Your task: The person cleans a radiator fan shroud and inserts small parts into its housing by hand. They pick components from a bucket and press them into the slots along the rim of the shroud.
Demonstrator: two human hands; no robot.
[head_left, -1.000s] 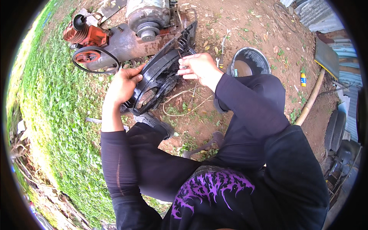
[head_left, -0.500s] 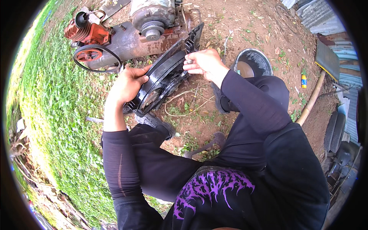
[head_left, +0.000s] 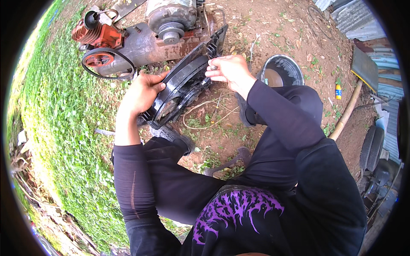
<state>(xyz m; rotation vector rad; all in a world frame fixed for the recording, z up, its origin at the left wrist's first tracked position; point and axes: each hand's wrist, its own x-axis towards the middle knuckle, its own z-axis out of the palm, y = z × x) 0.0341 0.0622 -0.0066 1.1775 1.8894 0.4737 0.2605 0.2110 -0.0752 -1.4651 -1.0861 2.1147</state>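
Between my hands, a black housing (head_left: 173,88) with a deep round ring and a flat plate along its far side stands tilted above the ground; it looks wet and glossy. My left hand (head_left: 147,91) grips the left rim of the ring, thumb and fingers laid over its edge. At the upper right end of the housing is my right hand (head_left: 228,72), its fingers curled and pinched together. A small greyish thing shows between those fingers, too little of it to name. The housing hides part of its own underside and the ground behind it.
An air compressor with a rusty tank (head_left: 147,51), red pump head (head_left: 98,34), belt (head_left: 132,68) and motor (head_left: 171,17) lies beyond. Right of my knee stands a black bucket (head_left: 294,70) holding murky water. A yellow bottle (head_left: 338,91) and bamboo pole (head_left: 348,111) are farther right.
Almost nothing differs. My right hand has shifted very slightly at the housing's end, while my left hand keeps its grip on the rim.
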